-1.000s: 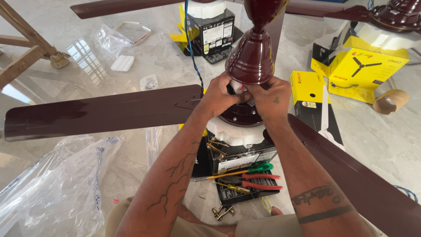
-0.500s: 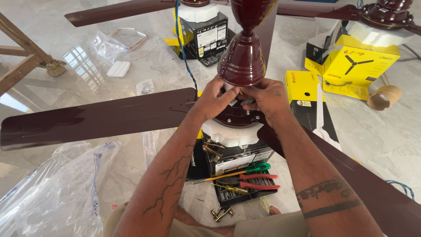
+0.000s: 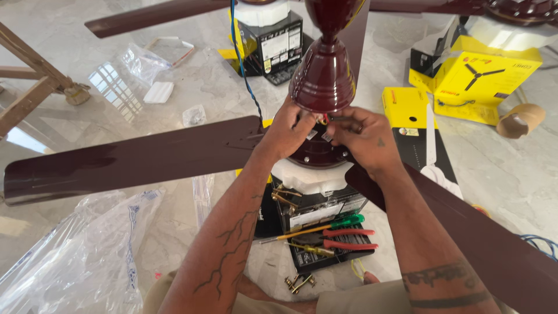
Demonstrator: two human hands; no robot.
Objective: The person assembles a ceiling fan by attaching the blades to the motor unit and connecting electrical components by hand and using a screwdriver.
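Marble floor point(image 3: 192, 87), fan parts and boxes spread across it.
Both hands meet at frame centre under the maroon canopy point(image 3: 324, 72): the left hand point(image 3: 289, 135) and right hand point(image 3: 363, 138) pinch small wires point(image 3: 323, 120) just above the fan motor point(image 3: 317, 154), fingers curled closed on them. Blades point(image 3: 133, 160) reach left and lower right. Pliers point(image 3: 343, 238) and a screwdriver point(image 3: 317, 228) lie on a black box point(image 3: 317, 209) below; a yellow box point(image 3: 485, 78) sits upper right.
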